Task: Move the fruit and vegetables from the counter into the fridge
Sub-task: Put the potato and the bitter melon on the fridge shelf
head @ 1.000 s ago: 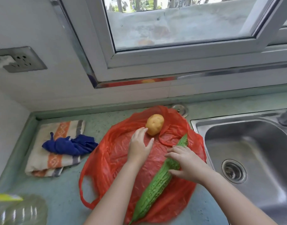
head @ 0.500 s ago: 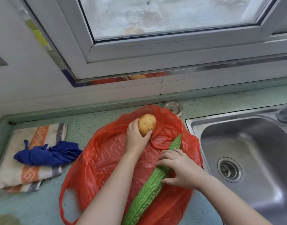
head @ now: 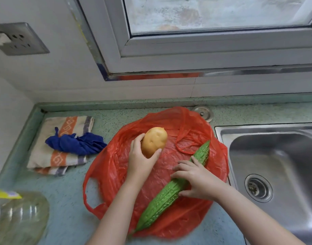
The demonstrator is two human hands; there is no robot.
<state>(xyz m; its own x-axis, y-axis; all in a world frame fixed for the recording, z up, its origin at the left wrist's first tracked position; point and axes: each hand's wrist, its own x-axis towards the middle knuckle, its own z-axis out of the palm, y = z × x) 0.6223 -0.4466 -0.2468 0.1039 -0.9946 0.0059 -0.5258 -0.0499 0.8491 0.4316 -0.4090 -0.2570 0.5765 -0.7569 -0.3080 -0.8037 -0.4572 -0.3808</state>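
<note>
Over the crinkled red plastic bag (head: 114,167) on the speckled counter (head: 67,206), the left hand (head: 141,160) cupped the smooth oval potato (head: 154,141), while the right hand (head: 195,179) clasped the long, warty bitter gourd (head: 162,200).

Bright window (head: 204,13) daylight, soft shadows, wide-angle warping, blurred edges

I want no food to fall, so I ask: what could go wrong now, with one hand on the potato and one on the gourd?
The right hand grips the bitter gourd past its middle, so the near end may tip or slip when lifted. The left hand holds the potato one-handed; dropped, it might roll toward the sink. The red bag may cling and drag.
</note>
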